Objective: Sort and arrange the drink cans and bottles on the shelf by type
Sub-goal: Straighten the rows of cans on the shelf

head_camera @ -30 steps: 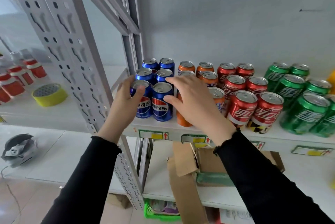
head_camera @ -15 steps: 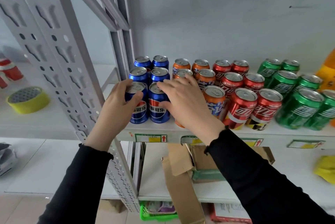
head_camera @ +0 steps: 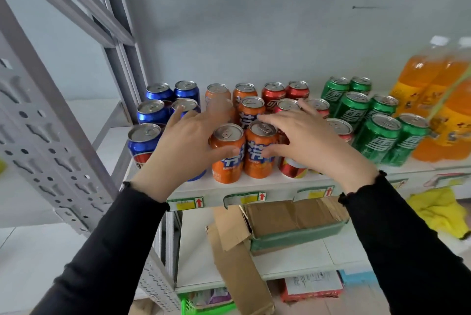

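On the white shelf (head_camera: 276, 184) cans stand grouped by colour: blue cans (head_camera: 144, 145) at the left, then orange, red cans (head_camera: 274, 94), and green cans (head_camera: 379, 137). Tall orange bottles (head_camera: 433, 100) stand at the far right. My left hand (head_camera: 186, 148) is cupped round the front left orange can (head_camera: 228, 162), thumb across its front, fingers spread behind it. My right hand (head_camera: 314, 142) cups the front right orange can (head_camera: 260, 162), with a finger on its rim and the thumb on its face. Both hands hide the cans behind them.
A grey perforated shelf upright (head_camera: 38, 123) rises close on the left. On the shelf below lie an opened cardboard box (head_camera: 293, 218) and a yellow cloth (head_camera: 439, 210). A green basket (head_camera: 204, 307) sits at floor level.
Both hands have left the front blue cans and moved right onto the two front orange cans. The view has shifted right, bringing the orange bottles into sight.
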Demonstrator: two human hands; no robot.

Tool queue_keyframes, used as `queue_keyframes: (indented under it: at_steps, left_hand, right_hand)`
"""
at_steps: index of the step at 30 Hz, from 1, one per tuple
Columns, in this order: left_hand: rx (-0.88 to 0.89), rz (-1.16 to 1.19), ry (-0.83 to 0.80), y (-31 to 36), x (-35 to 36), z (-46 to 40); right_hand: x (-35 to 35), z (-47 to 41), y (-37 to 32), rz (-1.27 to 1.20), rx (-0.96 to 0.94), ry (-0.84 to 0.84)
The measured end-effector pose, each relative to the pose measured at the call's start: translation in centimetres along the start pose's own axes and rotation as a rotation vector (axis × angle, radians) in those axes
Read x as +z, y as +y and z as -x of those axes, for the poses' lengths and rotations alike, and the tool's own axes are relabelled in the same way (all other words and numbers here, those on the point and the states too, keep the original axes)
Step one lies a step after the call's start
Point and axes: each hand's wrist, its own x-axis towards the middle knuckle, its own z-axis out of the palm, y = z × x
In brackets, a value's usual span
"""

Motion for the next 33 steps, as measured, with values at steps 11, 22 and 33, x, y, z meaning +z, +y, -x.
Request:
queue_keyframes:
  at_steps: [11, 22, 33]
  left_hand:
    - [0.04, 0.027, -0.172, -1.2, 0.0, -1.7]
    - [0.265, 0.134, 0.021, 6.4, -0.4, -4.6]
    - [0.317, -0.003, -0.078, 10.7, 4.1, -8.0]
  right_hand:
    - [1.1, -0.7, 0.0, -0.038, -0.066, 0.016]
    - [-2.9, 4.3, 7.9, -0.438, 0.272, 0.159]
    - [0.3, 5.9, 10.8, -0.473, 0.316, 0.04]
